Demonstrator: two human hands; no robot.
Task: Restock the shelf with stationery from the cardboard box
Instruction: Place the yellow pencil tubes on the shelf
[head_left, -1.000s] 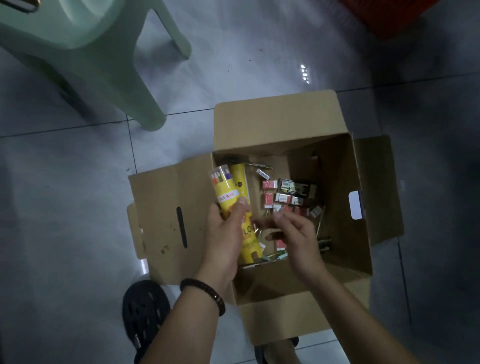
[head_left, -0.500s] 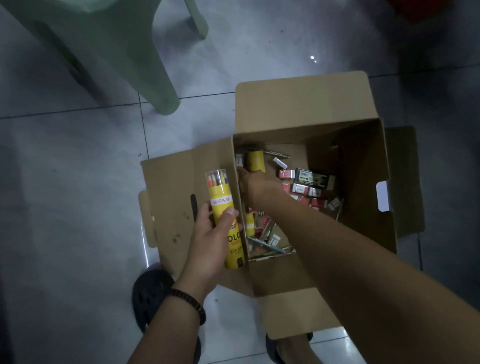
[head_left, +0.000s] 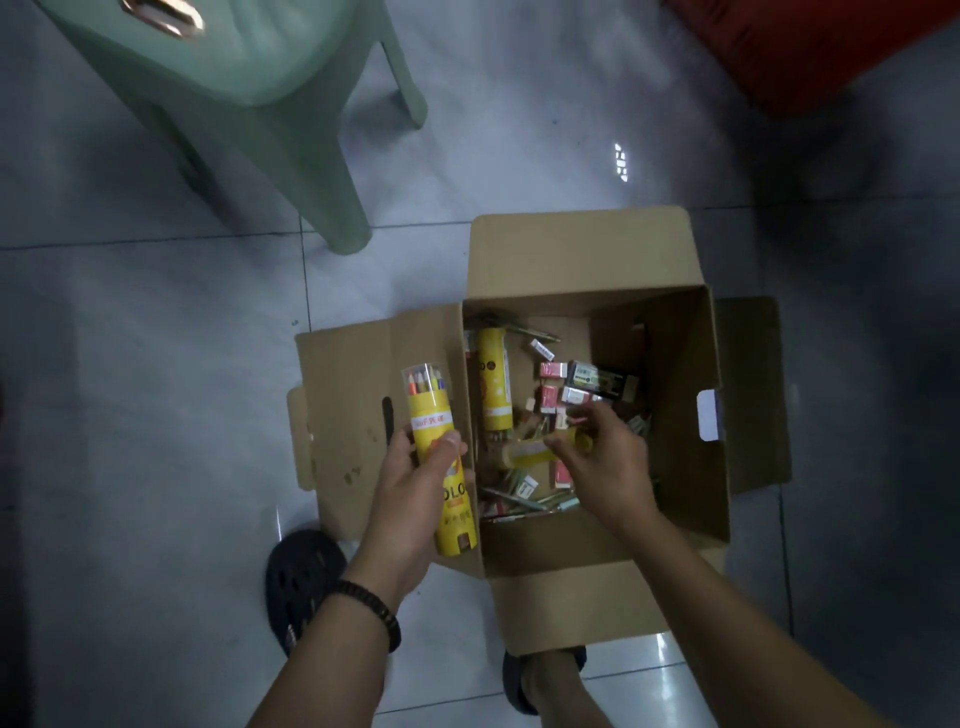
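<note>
L hand (head_left: 410, 499) grips pencil tube (head_left: 431, 410); R hand (head_left: 608, 467) pinches yellow tube (head_left: 524, 451) in box (head_left: 582, 254) w/ erasers (head_left: 552, 370)

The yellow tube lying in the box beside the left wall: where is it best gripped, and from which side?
Grip the yellow tube round its middle, from above and the right: it lies along the cardboard box wall, so those sides are free.

Yellow pencil tube (head_left: 441, 457), brown cardboard box (head_left: 582, 260)
</note>
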